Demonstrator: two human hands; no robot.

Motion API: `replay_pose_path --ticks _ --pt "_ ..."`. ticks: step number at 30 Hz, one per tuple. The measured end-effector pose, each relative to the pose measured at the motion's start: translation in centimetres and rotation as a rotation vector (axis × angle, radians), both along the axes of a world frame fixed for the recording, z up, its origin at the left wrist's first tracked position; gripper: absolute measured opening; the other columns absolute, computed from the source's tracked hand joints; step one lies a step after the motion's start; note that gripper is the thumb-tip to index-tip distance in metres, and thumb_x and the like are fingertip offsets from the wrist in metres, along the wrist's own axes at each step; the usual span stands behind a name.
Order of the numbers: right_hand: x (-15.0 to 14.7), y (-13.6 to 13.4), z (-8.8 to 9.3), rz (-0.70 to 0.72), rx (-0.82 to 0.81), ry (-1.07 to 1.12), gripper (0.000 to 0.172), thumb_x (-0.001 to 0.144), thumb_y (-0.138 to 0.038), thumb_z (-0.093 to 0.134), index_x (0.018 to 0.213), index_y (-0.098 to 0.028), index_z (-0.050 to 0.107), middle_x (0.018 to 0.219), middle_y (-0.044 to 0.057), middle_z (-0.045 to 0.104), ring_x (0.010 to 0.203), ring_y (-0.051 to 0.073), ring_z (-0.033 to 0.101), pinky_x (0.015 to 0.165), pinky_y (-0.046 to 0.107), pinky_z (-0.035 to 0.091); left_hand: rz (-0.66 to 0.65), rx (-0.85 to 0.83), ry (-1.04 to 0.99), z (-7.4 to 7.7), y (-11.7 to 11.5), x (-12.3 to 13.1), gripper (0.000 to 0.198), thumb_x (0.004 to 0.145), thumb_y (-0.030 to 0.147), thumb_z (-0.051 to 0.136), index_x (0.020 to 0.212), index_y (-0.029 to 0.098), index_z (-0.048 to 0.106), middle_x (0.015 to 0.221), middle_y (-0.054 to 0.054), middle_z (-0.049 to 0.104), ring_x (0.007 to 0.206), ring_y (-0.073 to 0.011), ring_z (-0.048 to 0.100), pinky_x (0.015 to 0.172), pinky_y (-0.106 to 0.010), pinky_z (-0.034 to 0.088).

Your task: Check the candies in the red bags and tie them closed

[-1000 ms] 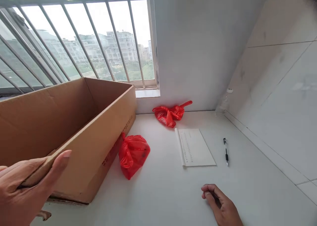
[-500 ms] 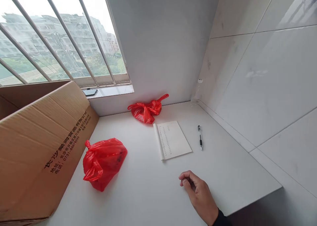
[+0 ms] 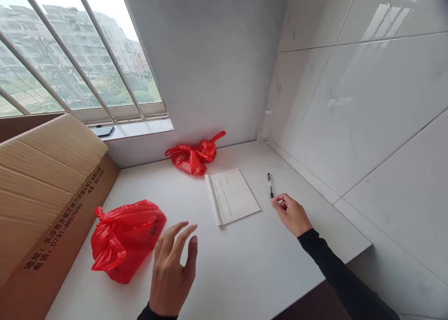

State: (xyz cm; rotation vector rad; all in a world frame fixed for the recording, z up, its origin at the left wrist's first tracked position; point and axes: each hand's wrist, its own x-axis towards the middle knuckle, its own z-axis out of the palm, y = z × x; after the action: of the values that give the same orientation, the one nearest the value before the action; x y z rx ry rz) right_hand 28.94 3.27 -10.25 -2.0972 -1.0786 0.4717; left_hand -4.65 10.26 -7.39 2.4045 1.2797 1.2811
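Observation:
My right hand (image 3: 291,213) is closed at the lower end of a black and clear pen (image 3: 270,187), thumb and fingertips pinched on it. To the left of the pen lies a notepad (image 3: 235,196) with rows of handwriting, its top page folded over at the left edge. My left hand (image 3: 175,264) is raised over the white table with fingers apart and nothing in it. Beside it on the left sits a large knotted red plastic bag (image 3: 128,238). A smaller red bag (image 3: 192,157) lies against the back wall, behind the notepad.
A large cardboard box (image 3: 45,189) with printed text stands on the left. On the windowsill (image 3: 140,129) lies a phone (image 3: 104,131). A clear bottle (image 3: 265,126) stands in the back corner. The table edge (image 3: 324,280) runs along the lower right.
My right hand has moved up and right to the pen and closed on its lower end. My left hand has come into view beside the large red bag. The camera view has shifted right.

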Motion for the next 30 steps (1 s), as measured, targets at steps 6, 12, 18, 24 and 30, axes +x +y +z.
replay_pose_path --ticks 6,12,18,24,30 --pt "2.2 2.7 -1.0 -0.08 -0.18 -0.147 0.039 0.088 -0.059 0.053 0.073 -0.023 0.058 0.072 0.003 0.069 0.066 0.021 0.062 0.064 0.031 0.04 0.064 -0.205 0.046 -5.3 4.4 7.0 0.038 0.096 0.04 0.048 0.126 0.02 0.062 0.127 -0.012 0.065 0.125 -0.0319 0.054 0.104 -0.054 0.046" --pt "1.6 3.4 -1.5 -0.137 -0.252 -0.251 0.035 0.089 -0.052 0.052 0.07 -0.024 0.058 0.066 0.004 0.068 0.062 0.022 0.061 0.059 0.03 0.035 0.105 -0.288 0.127 -6.4 5.1 7.7 0.048 0.094 0.04 0.05 0.138 0.021 0.056 0.145 -0.012 0.055 0.142 -0.0357 0.038 0.115 -0.059 0.032" --pt "0.5 3.0 -2.2 -0.209 -0.268 -0.33 0.029 0.092 -0.047 0.048 0.077 -0.024 0.059 0.067 0.003 0.068 0.059 0.021 0.058 0.056 0.031 0.03 0.103 -0.237 0.122 -6.8 5.2 8.0 0.047 0.092 0.036 0.052 0.136 0.02 0.059 0.142 -0.013 0.058 0.14 -0.0368 0.042 0.113 -0.058 0.037" --pt "0.3 2.6 -2.3 -0.196 -0.264 -0.353 0.033 0.093 -0.049 0.047 0.074 -0.025 0.058 0.064 0.002 0.066 0.055 0.019 0.053 0.054 0.029 0.027 0.23 0.041 -0.096 -3.8 2.7 6.0 0.032 0.093 0.024 0.051 0.121 0.025 0.065 0.125 -0.008 0.066 0.121 -0.0271 0.058 0.104 -0.045 0.049" --pt "0.9 1.9 -2.5 -0.175 -0.256 -0.296 0.043 0.092 -0.055 0.045 0.064 -0.024 0.055 0.062 0.004 0.064 0.051 0.017 0.044 0.055 0.03 0.026 0.794 0.255 -0.372 -0.4 0.0 -2.6 0.071 0.081 0.03 0.065 0.142 0.021 0.03 0.145 -0.015 0.036 0.131 -0.0407 0.04 0.105 -0.066 0.037"
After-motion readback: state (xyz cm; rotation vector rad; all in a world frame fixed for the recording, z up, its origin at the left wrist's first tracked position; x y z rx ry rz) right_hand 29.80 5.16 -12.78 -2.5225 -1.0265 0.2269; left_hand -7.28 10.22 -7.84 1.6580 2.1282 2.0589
